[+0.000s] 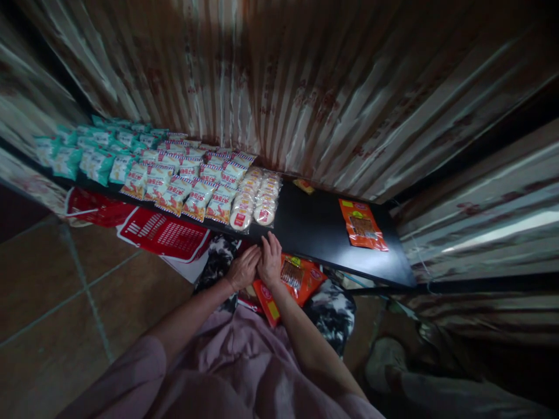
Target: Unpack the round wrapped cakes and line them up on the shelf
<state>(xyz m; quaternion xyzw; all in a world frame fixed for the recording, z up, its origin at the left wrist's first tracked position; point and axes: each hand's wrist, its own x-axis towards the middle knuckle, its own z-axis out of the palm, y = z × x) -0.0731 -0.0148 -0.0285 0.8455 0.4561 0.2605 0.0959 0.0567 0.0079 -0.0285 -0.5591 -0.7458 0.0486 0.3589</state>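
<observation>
Fingers (273,245) bunched by the bench's (305,215) front edge, pinching or not I cannot tell; the orange packet (311,284) lies rightward, nearer my right hand (269,265).

Curtain (314,99) — pleated | floor (43,285) — brown tiles | pale shoe (383,361), lower right
</observation>
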